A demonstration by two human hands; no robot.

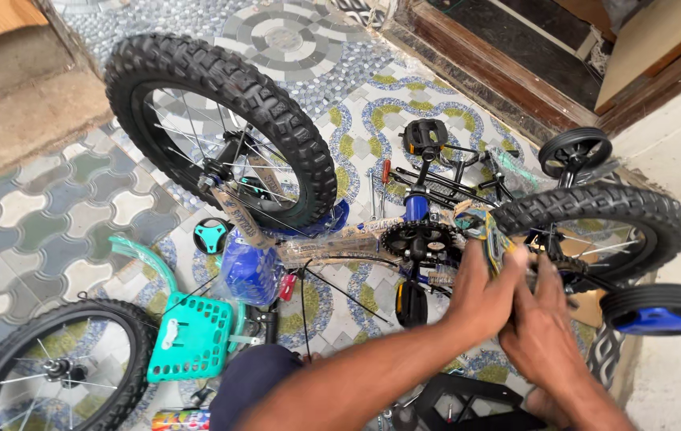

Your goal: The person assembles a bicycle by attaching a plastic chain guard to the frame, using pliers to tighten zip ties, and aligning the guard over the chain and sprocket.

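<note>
Patterned mosaic paving [53,215] in grey, green and white runs under everything I see from the head camera, with a wooden door threshold [500,72] at the far edge.

Nearest to me, both forearms reach forward and to the right. My left hand [488,291] sits on the frame side, fingers curled over the wrapped rear stay [480,227] of an upturned blue child's bicycle [340,249]; it looks clenched on that wrapped part. My right hand [544,319] lies just beside it, toward the rear wheel [596,227], fingers extended over the hub area; motion blur hides the fingertips, so I cannot tell whether it grips anything.

The part under my hands lies straight ahead of both, at the rear axle. The bike's long axis runs left to right across my view, front wheel [221,120] up-left, rear wheel to the right. The right hand is nearer the wheel, the left nearer the chainring [420,239].

A blue and black stabiliser wheel [660,310] sits just right of my hands; a second one [574,150] is beyond the rear tyre. To my lower left lie a teal basket [193,335] and another spoked wheel [53,371]. Farther off, a pedal [424,136] and a red-handled screwdriver [385,177] rest on the paving.
</note>
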